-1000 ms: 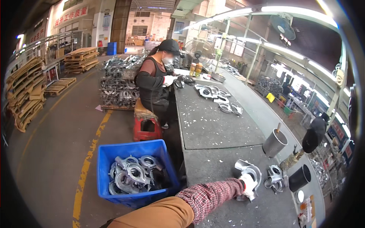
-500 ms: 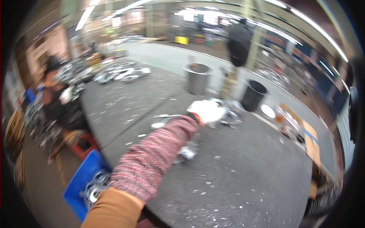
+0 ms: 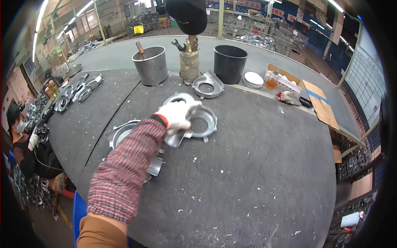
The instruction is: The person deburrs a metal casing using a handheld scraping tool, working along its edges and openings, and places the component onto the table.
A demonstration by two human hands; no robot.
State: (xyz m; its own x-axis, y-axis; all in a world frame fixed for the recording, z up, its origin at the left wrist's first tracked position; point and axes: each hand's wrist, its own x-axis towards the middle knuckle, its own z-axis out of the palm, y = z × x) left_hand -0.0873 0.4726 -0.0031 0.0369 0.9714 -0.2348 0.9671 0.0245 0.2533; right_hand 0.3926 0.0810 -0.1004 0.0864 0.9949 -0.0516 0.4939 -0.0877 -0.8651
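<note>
My left hand (image 3: 177,113), in a white glove with a red-edged cuff, reaches in from the lower left. Its fingers close over the edge of a ring-shaped metal casting (image 3: 212,120) above the dark tabletop (image 3: 248,165). Just behind the glove, another silver ring (image 3: 178,96) shows in part. Partly under my checked sleeve lies a further casting (image 3: 115,137), with a curved metal piece (image 3: 155,166) nearer me. One more ring casting (image 3: 214,79) rests by the tape-wrapped post. My right hand is out of view.
Beyond stand a grey bucket (image 3: 151,68), a wrapped post (image 3: 189,66) topped by a black cap, and a black bucket (image 3: 230,64). White discs (image 3: 253,79), an orange bottle (image 3: 272,80) and cardboard (image 3: 317,103) lie right. Several castings (image 3: 76,91) and a co-worker (image 3: 29,140) are left.
My left hand has drawn back from beside the post toward the middle of the table, now with a casting in its fingers. The view has turned and steadied.
</note>
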